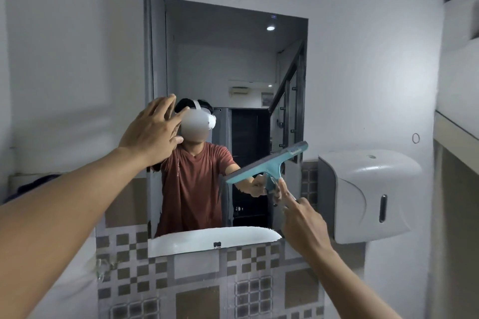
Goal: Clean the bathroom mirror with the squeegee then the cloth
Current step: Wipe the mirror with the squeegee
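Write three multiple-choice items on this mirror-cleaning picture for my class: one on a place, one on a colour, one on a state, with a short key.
1. Where is the white dispenser?
A. right of the mirror
B. left of the mirror
C. above the mirror

2. What colour is the squeegee?
A. red
B. teal
C. yellow

3. How is the left hand?
A. closed on a cloth
B. open and empty
C. closed on a bottle

Key:
1 A, it hangs on the wall past the mirror's right edge.
2 B, blade bar and handle are teal.
3 B, its fingers are spread at the mirror's left edge, holding nothing; the right hand holds the squeegee.
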`<act>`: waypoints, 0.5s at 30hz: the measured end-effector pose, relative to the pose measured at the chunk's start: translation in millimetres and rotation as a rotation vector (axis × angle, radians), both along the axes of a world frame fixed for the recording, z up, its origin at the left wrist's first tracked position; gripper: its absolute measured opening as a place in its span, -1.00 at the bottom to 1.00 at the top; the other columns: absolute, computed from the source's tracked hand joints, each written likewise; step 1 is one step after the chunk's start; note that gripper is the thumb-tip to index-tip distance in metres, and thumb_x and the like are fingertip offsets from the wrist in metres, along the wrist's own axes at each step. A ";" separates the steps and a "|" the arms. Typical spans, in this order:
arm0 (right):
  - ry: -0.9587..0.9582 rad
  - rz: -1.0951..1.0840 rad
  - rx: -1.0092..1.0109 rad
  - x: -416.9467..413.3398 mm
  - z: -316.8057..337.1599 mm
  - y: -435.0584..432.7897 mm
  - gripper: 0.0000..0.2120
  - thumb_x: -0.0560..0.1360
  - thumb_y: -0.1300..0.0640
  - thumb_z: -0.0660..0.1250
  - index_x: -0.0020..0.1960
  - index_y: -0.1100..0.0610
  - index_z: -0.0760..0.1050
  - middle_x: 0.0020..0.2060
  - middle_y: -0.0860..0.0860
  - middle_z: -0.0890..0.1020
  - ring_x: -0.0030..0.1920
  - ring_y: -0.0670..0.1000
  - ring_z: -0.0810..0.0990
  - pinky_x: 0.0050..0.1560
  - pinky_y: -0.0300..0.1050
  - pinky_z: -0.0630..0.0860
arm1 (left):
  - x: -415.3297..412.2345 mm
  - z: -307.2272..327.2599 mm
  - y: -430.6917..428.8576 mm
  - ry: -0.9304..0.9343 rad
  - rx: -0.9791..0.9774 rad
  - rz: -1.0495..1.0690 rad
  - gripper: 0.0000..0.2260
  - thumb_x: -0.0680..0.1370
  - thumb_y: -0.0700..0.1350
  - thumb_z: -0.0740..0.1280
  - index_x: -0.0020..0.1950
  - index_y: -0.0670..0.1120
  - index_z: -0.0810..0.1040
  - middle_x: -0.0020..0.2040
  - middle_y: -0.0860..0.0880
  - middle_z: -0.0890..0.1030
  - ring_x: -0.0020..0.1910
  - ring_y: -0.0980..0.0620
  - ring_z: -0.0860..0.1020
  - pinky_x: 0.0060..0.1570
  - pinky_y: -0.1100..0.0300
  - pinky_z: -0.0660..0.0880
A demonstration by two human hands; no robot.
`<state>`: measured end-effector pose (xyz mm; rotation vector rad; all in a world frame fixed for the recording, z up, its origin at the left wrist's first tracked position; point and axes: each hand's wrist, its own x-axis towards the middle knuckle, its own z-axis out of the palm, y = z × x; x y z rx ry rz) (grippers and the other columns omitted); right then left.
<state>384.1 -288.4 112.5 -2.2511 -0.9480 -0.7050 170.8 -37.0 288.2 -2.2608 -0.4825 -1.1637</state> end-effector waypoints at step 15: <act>0.391 0.126 0.217 -42.8 -72.2 43.6 -0.23 0.66 0.12 0.20 0.59 -0.20 -0.29 -0.19 0.04 0.61 -0.33 -0.01 0.50 -0.30 -0.02 0.50 | -7.9 6.8 -3.5 0.000 0.036 0.006 -0.35 0.45 -0.02 0.52 0.50 -0.06 0.41 0.45 -0.24 0.33 0.38 -0.29 0.30 0.28 -0.27 0.44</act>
